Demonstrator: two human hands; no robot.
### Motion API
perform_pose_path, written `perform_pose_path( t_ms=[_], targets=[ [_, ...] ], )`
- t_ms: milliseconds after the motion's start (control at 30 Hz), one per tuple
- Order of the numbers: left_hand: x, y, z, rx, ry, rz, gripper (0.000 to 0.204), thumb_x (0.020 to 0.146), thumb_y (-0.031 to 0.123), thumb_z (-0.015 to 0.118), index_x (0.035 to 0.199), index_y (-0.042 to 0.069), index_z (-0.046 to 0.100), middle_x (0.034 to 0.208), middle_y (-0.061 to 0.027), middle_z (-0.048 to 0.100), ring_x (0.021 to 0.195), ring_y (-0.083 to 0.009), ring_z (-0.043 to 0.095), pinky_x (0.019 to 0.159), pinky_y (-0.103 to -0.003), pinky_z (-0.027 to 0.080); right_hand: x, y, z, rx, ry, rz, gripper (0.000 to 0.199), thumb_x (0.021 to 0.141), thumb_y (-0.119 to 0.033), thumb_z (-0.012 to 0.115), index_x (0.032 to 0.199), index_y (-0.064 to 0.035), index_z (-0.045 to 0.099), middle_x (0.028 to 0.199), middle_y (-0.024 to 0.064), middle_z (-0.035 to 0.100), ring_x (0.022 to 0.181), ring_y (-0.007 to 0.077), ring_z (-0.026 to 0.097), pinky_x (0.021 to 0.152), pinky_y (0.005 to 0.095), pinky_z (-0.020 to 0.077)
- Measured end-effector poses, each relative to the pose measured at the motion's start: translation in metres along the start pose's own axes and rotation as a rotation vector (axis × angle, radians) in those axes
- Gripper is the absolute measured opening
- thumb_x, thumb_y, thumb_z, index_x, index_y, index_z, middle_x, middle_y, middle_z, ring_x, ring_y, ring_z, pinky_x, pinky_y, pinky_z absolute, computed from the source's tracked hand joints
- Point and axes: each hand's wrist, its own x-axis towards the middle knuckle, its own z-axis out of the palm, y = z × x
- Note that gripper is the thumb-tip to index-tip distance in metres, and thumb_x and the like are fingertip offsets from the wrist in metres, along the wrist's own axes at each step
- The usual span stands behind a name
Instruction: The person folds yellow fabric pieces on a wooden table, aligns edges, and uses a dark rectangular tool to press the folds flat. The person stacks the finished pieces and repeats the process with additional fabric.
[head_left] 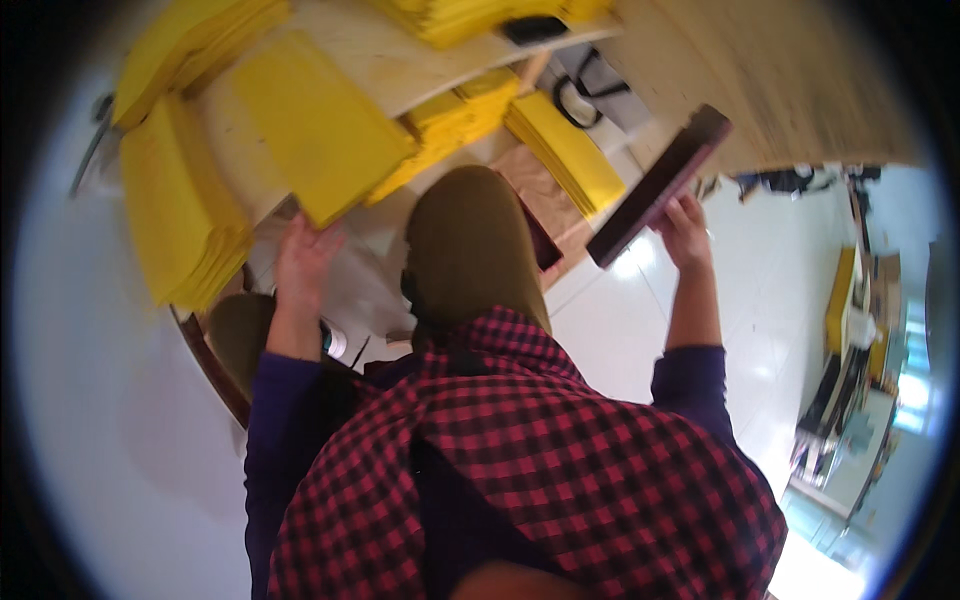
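Observation:
My left hand [308, 265] is at the near corner of a flat yellow sheet [315, 120], its fingers closed on the edge. The sheet slants over a pale wooden tabletop [345, 45]; whether it is one layer or several, I cannot tell. Out to the right, my right hand [685, 235] grips a long, narrow, dark brown bar [660, 185] near its middle. The bar is held tilted in the air, its far end toward the wooden board. Some fingers are hidden behind it.
Stacks of folded yellow pieces [175, 200] lie left of the sheet, with another yellow stack [565, 150] lower down, beside brown paper [540, 180]. A dark object [533, 30] rests at the table edge. A large wooden board [790, 80] stands at upper right above white tiles [620, 320].

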Motion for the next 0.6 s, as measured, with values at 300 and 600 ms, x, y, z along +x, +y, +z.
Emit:
perform_pose_path(
  t_ms=[300, 600],
  targets=[
    [0.010, -0.008, -0.003, -0.153, -0.111, -0.013, 0.034, 0.089, 0.031, 0.058, 0.116, 0.011, 0.051, 0.108, -0.0068, 0.060, 0.100, -0.0240, 0.058, 0.086, -0.040, 0.046, 0.028, -0.121, 0.170, -0.451, -0.243, -0.093, 0.014, 0.088, -0.011, 0.055, 0.095, 0.0005, 0.056, 0.066, 0.0023, 0.056, 0.052, 0.0079, 0.050, 0.044, 0.0188, 0.0361],
    [0.012, -0.006, 0.020, -0.113, -0.100, -0.039, 0.030, 0.090, 0.026, 0.057, 0.115, 0.009, 0.050, 0.111, -0.0059, 0.058, 0.097, -0.0215, 0.058, 0.080, -0.034, 0.050, 0.128, -0.095, 0.340, -0.820, -0.351, -0.055, 0.023, 0.084, -0.022, 0.064, 0.081, 0.0001, 0.057, 0.057, 0.0040, 0.055, 0.043, 0.0097, 0.051, 0.040, 0.0223, 0.0390]
  ],
)
